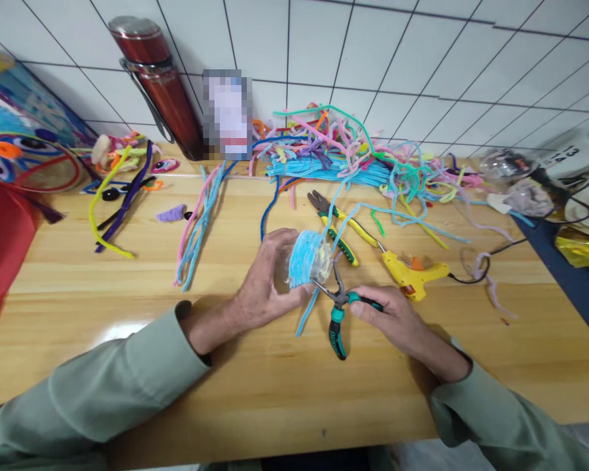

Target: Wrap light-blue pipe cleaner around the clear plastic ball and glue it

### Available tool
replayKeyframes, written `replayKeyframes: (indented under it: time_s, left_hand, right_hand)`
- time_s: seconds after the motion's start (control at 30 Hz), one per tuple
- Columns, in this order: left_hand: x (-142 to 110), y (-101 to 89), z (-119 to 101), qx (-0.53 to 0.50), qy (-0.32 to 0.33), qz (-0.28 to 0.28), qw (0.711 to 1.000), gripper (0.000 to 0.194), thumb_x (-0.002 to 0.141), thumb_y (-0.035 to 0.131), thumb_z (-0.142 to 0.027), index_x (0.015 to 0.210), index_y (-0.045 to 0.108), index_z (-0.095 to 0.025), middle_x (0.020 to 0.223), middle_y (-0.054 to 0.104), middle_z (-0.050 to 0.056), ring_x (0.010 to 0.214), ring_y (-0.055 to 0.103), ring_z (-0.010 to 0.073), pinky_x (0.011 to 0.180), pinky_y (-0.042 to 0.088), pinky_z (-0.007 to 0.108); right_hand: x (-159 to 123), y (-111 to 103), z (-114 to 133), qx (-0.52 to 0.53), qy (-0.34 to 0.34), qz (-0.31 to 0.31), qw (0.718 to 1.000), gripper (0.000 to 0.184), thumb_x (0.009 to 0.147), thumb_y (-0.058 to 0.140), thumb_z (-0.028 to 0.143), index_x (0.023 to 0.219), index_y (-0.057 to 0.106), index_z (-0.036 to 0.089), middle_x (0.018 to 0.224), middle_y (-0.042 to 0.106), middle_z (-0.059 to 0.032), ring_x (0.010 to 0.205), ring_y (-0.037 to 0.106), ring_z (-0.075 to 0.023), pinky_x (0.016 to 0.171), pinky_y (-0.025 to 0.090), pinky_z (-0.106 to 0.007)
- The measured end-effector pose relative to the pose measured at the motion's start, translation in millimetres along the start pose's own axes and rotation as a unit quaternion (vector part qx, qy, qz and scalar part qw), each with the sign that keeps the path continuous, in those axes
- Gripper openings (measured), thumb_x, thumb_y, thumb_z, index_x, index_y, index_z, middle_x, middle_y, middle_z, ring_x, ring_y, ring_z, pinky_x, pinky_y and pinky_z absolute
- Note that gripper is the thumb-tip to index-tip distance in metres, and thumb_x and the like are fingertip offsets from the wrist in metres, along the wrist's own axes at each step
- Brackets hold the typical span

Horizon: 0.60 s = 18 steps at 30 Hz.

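My left hand (265, 281) is closed around a clear round container (322, 261) wrapped in rows of light blue pipe cleaner (302, 258). Loose blue ends stick out above it, and another hangs below. In my right hand (395, 317) is one handle of teal and black needle-nose pliers (341, 299). Their jaws are spread, with the tips at the lower edge of the blue wrapping. Whether a tip touches the wrapping I cannot tell. Behind the container lie yellow and green pliers (341, 235), and a yellow glue gun (415, 271) rests to the right.
A heap of coloured pipe cleaners (334, 157) lies along the tiled wall. A red thermos (161, 91) stands at the back left, beside a blurred upright panel (228, 114). Pink and blue strands (201, 226) lie left of my hands. A decorated jar (29, 163) is at far left.
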<state>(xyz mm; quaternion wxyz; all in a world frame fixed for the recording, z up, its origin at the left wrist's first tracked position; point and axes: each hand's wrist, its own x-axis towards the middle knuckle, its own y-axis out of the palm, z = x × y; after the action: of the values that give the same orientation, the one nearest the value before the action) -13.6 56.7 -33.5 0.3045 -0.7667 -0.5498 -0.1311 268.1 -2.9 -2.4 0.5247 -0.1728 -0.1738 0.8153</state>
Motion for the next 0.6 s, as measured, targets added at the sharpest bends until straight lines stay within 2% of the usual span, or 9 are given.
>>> replayKeyframes:
  time_s: [0.37, 0.6]
  left_hand:
    - [-0.6, -1.2, 0.4, -0.001, -0.009, 0.005, 1.000, 0.079, 0.091, 0.083, -0.039, 0.157, 0.042, -0.031, 0.153, 0.050, 0.016, 0.143, 0.052, 0.0365, 0.123, 0.047, 0.064]
    - [-0.5, -2.0, 0.4, 0.010, -0.002, 0.010, 1.000, 0.078, 0.093, 0.081, -0.040, 0.159, 0.040, -0.030, 0.153, 0.050, 0.016, 0.144, 0.051, 0.0363, 0.123, 0.046, 0.064]
  right_hand:
    - [0.4, 0.8, 0.6, -0.001, 0.004, -0.005, 1.000, 0.051, 0.104, 0.061, 0.065, 0.094, 0.083, 0.020, 0.082, 0.076, -0.0031, 0.074, 0.064, -0.0188, 0.065, 0.049, -0.027]
    - [1.2, 1.1, 2.1, 0.003, 0.010, -0.003, 1.000, 0.054, 0.103, 0.060, 0.068, 0.096, 0.084, 0.020, 0.081, 0.074, -0.0029, 0.071, 0.060, -0.0176, 0.063, 0.044, -0.028]
